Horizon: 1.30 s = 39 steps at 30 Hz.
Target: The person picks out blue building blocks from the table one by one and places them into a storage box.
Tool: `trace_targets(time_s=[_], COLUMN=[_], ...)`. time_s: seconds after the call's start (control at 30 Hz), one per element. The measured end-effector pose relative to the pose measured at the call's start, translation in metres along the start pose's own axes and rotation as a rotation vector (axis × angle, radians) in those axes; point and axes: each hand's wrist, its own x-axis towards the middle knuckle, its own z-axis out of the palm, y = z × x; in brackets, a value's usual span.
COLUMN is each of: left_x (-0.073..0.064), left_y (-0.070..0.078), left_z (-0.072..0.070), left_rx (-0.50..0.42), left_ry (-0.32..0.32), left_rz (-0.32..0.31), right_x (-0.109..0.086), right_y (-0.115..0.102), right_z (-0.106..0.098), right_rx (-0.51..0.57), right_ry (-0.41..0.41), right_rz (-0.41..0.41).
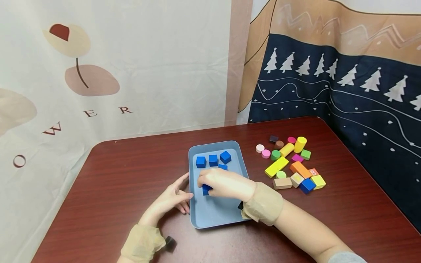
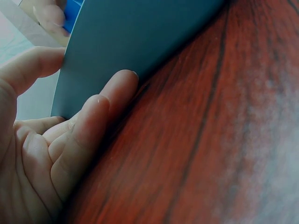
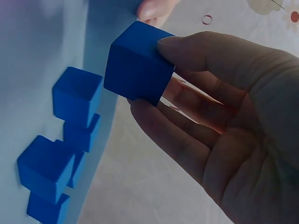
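Note:
A blue-grey tray (image 1: 213,215) lies on the table, with several blue cubes (image 1: 213,160) in its far part. My right hand (image 1: 227,180) reaches over the tray and pinches a blue cube (image 3: 138,63) between thumb and fingers. In the right wrist view other blue cubes (image 3: 77,95) show beside the held one. At the tray's left side is my left hand (image 1: 167,201), its thumb at the rim and its loosely bent fingers (image 2: 119,91) against the outer wall (image 2: 126,42), low by the table.
Right of the tray lies a loose group of coloured blocks, among them a yellow bar (image 1: 276,167), an orange block (image 1: 300,170), a blue cube (image 1: 307,186) and a wooden block (image 1: 282,183). Printed cloths (image 1: 171,65) hang behind the brown table (image 1: 131,168).

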Motion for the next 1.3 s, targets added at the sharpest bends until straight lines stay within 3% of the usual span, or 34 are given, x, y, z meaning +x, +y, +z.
trace_targets(time_s=[0.7,1.3], left_x=[0.001,0.001], left_y=[-0.003,-0.001], left_z=[0.001,-0.001], left_rx=[0.004,0.009], left_ry=[0.008,0.004], left_rz=[-0.016,-0.011], right_x=[0.008,0.009], right_y=[0.007,0.007], right_z=[0.026,0.029], right_rx=[-0.016,-0.053], right_ry=[-0.070,-0.063], right_rz=[0.035,0.034])
